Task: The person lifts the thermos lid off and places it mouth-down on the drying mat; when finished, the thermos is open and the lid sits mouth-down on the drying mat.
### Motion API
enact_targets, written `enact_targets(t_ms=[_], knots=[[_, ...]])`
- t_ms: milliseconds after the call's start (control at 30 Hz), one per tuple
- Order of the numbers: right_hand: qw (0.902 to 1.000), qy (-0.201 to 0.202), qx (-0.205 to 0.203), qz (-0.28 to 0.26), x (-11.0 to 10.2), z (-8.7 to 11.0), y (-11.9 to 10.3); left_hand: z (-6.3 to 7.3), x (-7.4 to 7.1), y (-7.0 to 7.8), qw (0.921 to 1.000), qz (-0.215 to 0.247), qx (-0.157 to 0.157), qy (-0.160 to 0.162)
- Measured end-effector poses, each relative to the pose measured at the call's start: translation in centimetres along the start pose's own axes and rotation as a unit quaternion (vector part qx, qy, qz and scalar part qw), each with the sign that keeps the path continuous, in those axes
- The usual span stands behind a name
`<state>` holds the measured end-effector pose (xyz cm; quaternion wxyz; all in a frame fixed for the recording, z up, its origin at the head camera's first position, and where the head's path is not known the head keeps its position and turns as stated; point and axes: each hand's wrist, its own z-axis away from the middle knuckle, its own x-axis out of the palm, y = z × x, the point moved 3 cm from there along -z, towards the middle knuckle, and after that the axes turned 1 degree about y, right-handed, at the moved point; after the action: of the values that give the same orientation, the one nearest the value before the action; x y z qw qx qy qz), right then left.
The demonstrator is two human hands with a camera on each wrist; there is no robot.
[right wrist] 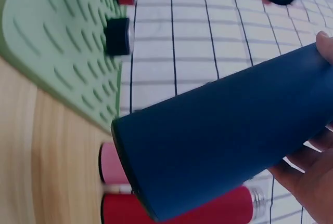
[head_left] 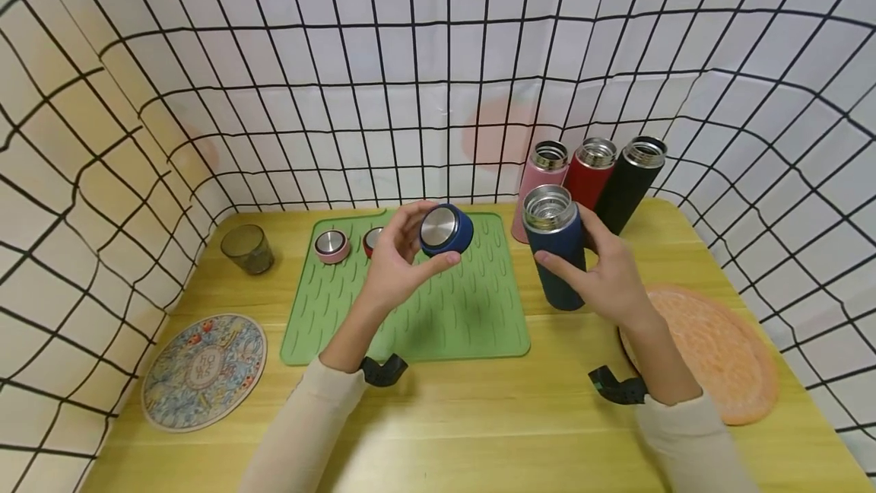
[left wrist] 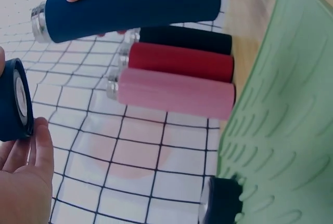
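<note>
My left hand (head_left: pixel 398 261) grips a blue bottle lid (head_left: pixel 445 230) with a silver top, raised over the green ridged mat (head_left: pixel 438 326). Its underside shows in the left wrist view. To the right, my right hand (head_left: pixel 610 272) holds an uncapped dark blue flask (head_left: pixel 563 261) around its body, its steel mouth tilted up. In the right wrist view, the flask's base is off the table. A pink lid (head_left: pixel 332 246) and a red lid (head_left: pixel 372 240), partly behind my left hand, lie on the mat. A black lid (left wrist: pixel 223 200) also sits there, hidden in the head view.
Uncapped pink (head_left: pixel 524 200), red (head_left: pixel 590 173) and black (head_left: pixel 631 182) flasks stand in a row at the back right. A dark glass cup (head_left: pixel 248 249) and a round patterned mat (head_left: pixel 205 373) are on the left. An orange round mat (head_left: pixel 715 356) lies under my right forearm.
</note>
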<state>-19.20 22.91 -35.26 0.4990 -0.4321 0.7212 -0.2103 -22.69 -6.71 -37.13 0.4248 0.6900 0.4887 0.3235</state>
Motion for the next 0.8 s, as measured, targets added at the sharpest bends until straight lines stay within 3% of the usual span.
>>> enact_targets(t_ms=[200,400,600,800], knots=[[0.9992,0.012,0.033,0.019,-1.8,-0.4,1.5,-0.6,-0.5,-0.5,0.9986,-0.051,-0.004,0.007],[0.9961,0.057,0.067,0.012,-3.8,-0.6,2.6,-1.7,-0.4,-1.0,0.9936,-0.109,-0.020,0.020],[0.9906,0.107,0.085,0.001,-5.6,-0.9,3.8,-2.6,0.2,-1.4,0.9931,-0.111,-0.026,0.026],[0.9804,0.182,0.066,-0.037,-7.6,-1.0,4.5,-2.4,0.3,-2.2,0.9896,-0.125,-0.057,0.042]])
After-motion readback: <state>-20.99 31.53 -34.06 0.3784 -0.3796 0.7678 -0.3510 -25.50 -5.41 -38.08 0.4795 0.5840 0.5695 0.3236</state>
